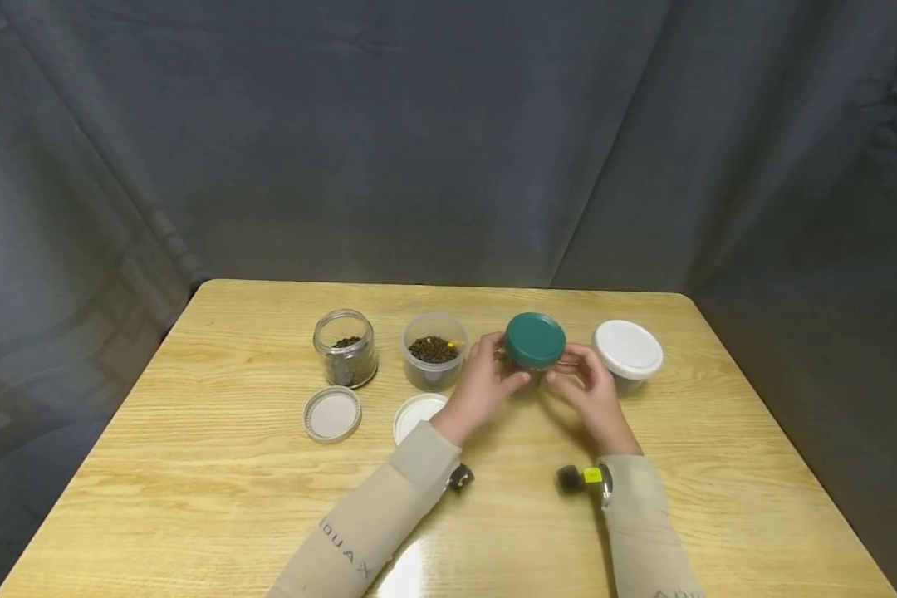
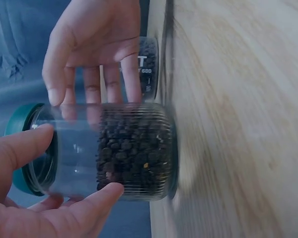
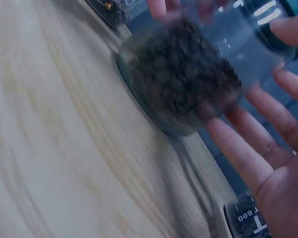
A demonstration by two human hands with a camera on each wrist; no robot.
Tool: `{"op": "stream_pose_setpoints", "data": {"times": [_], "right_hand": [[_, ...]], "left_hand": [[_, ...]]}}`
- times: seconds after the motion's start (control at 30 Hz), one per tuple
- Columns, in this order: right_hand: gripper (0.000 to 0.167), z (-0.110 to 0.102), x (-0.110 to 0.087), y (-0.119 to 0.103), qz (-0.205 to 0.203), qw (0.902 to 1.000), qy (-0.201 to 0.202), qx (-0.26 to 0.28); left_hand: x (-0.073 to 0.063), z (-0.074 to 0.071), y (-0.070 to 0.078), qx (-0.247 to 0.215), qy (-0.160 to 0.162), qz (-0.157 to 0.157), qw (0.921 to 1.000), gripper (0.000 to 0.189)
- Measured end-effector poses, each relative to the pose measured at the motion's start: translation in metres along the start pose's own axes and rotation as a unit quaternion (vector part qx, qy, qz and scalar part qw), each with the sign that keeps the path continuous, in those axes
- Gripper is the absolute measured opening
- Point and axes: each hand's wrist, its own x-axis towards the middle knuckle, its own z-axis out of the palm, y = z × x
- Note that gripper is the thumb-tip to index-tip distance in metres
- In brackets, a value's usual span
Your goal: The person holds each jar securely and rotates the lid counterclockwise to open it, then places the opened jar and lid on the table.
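Observation:
In the head view, a clear jar with a green lid (image 1: 535, 340) is between both hands. Dark pellets (image 2: 134, 153) fill its lower part in the left wrist view. My left hand (image 1: 486, 386) grips the jar's side, thumb up near the lid and fingers around the wall. On the opposite side, my right hand (image 1: 586, 390) has its fingers fairly straight, fingertips at the jar's wall and palm away from it. The jar's base is close over the wooden table (image 3: 49, 124), blurred in the right wrist view.
Left of the hands stand an open glass jar (image 1: 346, 349) and an open plastic tub (image 1: 433, 353), both holding brown pellets. A loose lid (image 1: 332, 414) and a white lid (image 1: 419, 413) lie before them. A white-lidded tub (image 1: 628, 353) is at right. Dark curtains (image 1: 419, 141) hang behind.

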Motion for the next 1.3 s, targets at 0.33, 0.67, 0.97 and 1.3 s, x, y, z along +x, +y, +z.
{"op": "stream_pose_setpoints", "data": {"times": [0.33,0.67,0.97,1.3], "right_hand": [[0.052,-0.007,0.0,0.0,-0.014,0.9991,-0.041,0.0],[0.051,-0.014,0.001,-0.002,-0.016,0.9984,-0.051,-0.019],[0.051,-0.018,0.003,0.0,-0.028,0.9969,-0.073,-0.011],[0.055,-0.017,0.0,-0.008,-0.002,0.9951,-0.073,0.066]], "left_hand": [[-0.007,-0.008,0.0,-0.011,-0.013,-0.005,0.9998,0.068],[-0.009,-0.009,0.004,-0.005,-0.025,-0.007,0.9996,0.068],[-0.01,-0.011,0.005,0.005,-0.035,-0.017,0.9992,0.069],[-0.008,-0.014,0.002,-0.004,-0.047,-0.02,0.9987,0.071]]}}
